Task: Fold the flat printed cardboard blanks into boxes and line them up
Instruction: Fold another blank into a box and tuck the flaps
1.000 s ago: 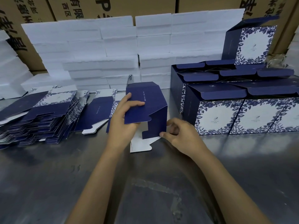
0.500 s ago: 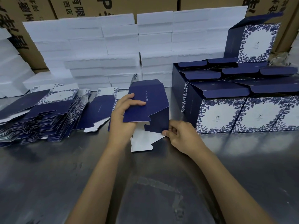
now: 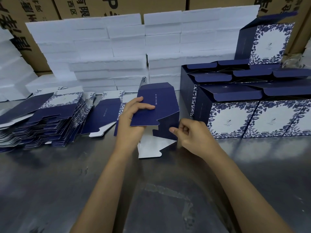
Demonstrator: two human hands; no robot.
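Observation:
A half-opened navy cardboard blank (image 3: 161, 101) stands in the middle of the metal table, its white bottom flap (image 3: 151, 147) lying on the surface. My left hand (image 3: 131, 121) grips its left panel, thumb on the printed face. My right hand (image 3: 191, 135) pinches the blank's lower right corner. A tall pile of flat blanks (image 3: 42, 118) lies at the left, with loose flat blanks (image 3: 104, 115) beside it. Folded blue-and-white floral boxes (image 3: 252, 118) stand in rows at the right, one more box (image 3: 267, 42) on top of them.
White foam slabs (image 3: 109, 52) are stacked along the back, in front of brown shipping cartons (image 3: 80, 5). More foam (image 3: 10, 69) is piled at the far left. The grey metal table (image 3: 67, 190) stretches toward me.
The blank's right side panel has swung further out under my right hand. Both hands hold the same spots; the view has shifted slightly.

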